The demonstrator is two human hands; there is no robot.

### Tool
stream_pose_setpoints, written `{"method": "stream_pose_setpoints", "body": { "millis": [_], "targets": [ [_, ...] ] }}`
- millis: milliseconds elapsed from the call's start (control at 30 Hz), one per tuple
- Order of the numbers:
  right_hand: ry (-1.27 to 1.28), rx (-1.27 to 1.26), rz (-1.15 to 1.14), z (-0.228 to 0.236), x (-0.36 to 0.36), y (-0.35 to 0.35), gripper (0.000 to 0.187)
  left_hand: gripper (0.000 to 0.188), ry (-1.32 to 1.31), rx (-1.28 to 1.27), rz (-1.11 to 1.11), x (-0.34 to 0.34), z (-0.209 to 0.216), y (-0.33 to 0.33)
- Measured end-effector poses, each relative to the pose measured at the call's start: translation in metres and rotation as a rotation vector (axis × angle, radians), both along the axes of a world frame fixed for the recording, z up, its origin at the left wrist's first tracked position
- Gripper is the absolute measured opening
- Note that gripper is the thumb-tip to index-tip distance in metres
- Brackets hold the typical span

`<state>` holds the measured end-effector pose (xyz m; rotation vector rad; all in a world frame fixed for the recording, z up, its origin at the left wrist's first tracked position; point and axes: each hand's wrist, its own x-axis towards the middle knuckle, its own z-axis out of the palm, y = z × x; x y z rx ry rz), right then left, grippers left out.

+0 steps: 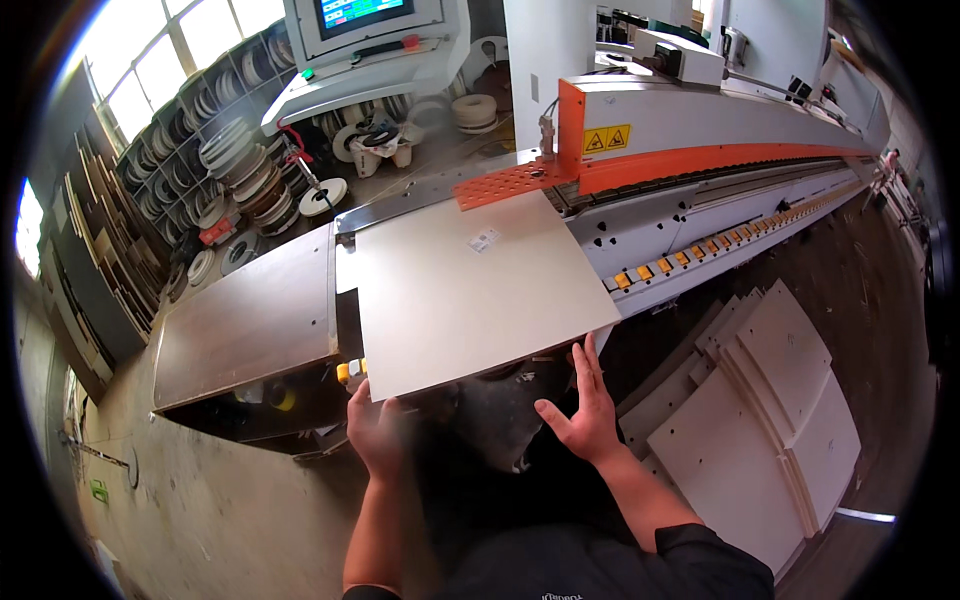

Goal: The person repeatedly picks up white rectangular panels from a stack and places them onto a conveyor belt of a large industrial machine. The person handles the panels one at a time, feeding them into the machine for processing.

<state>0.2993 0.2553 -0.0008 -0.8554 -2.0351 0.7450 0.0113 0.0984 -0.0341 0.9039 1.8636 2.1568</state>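
A pale, flat rectangular board (470, 300) with a small white label (483, 240) lies on the infeed end of a long edge-banding machine. Its far edge reaches the perforated orange plate (508, 185). My left hand (376, 430) is at the board's near left corner, fingers up along the side and thumb apart by the front edge; it is slightly blurred. By the near right corner, my right hand (588, 410) is open, its fingers stretched upward with the tips at the edge and its thumb spread away.
Several pale boards (740, 430) are stacked low at the right. A brown-topped table (250, 300) adjoins on the left. The machine's orange-and-white beam (700, 130) runs away to the right above a row of yellow blocks (690, 258). Behind stand a control console (370, 70) and banding rolls (240, 165).
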Motion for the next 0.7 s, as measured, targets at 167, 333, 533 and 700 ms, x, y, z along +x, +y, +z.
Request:
{"method": "stream_pose_setpoints", "body": {
  "millis": [167,333,533,700],
  "targets": [
    [-0.043,0.043,-0.061,-0.006,0.005,0.016,0.095,0.044,0.113,-0.066,0.039,0.009,-0.001,0.012],
    [0.011,0.033,-0.135,-0.008,0.024,0.043,0.092,0.051,-0.056,-0.117,-0.085,0.046,0.024,0.044],
    [0.044,-0.015,-0.241,-0.027,0.076,0.082,0.078,0.048,-0.030,-0.055,-0.154,0.080,0.015,0.084],
    [-0.210,-0.031,-0.453,-0.075,0.147,0.106,0.069,0.038,-0.139,-0.017,-0.313,0.107,0.023,0.101]
  ]
}}
